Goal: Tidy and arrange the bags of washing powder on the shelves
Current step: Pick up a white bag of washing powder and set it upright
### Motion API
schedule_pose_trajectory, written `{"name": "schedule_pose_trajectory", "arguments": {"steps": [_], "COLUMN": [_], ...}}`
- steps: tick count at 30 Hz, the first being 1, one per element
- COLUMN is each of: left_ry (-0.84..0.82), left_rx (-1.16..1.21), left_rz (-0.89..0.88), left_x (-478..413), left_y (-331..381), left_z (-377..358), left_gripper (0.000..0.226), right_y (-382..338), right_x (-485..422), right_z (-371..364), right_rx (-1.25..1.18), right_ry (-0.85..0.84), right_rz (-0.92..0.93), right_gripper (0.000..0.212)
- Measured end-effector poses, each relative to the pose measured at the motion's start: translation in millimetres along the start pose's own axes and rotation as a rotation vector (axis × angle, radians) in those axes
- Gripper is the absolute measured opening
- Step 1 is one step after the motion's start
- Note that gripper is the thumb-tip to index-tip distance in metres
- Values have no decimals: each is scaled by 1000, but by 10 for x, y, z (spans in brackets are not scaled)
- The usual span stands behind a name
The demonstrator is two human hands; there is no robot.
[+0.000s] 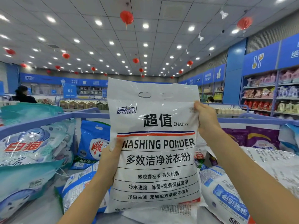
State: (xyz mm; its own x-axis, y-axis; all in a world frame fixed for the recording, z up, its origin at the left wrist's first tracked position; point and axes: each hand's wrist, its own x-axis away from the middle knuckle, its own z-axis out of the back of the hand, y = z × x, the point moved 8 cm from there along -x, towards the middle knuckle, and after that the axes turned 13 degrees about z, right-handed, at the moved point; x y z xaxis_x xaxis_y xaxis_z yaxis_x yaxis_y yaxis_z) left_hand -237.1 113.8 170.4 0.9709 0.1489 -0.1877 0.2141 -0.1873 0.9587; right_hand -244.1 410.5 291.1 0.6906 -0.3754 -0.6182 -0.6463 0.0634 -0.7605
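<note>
Bag of washing powder (155,160), white, black lettering, left hand (110,156), right hand (206,121) clamped on sides

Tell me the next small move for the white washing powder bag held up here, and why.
Probably lower the white bag upright into the back row beside the blue bag. The left hand and right hand grip its side edges, holding it above the shelf; the blue bag stands upright there, other bags lie flat in front.
</note>
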Motion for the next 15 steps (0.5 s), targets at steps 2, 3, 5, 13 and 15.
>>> {"name": "schedule_pose_trajectory", "arguments": {"steps": [2, 3, 5, 13, 15], "left_ry": [-8, -15, -14, -125, -165], "left_rx": [-1, -7, -21, -31, -33], "left_rz": [-12, -12, -14, -21, -38], "left_x": [8, -5, -8, 66, 84], "left_y": [53, 61, 92, 199, 197], "left_z": [-35, -50, -86, -291, -303], "left_gripper": [41, 43, 41, 46, 66], "right_y": [-284, -525, -1066, -1195, -1245], "right_x": [-65, -71, -1, 42, 28], "right_z": [90, 105, -50, -1647, -1640], "right_rx": [238, 330, 453, 1021, 986], "right_ry": [37, 70, 75, -622, -531], "right_rz": [226, 391, 749, 874, 943], "right_gripper": [12, 16, 33, 39, 44]}}
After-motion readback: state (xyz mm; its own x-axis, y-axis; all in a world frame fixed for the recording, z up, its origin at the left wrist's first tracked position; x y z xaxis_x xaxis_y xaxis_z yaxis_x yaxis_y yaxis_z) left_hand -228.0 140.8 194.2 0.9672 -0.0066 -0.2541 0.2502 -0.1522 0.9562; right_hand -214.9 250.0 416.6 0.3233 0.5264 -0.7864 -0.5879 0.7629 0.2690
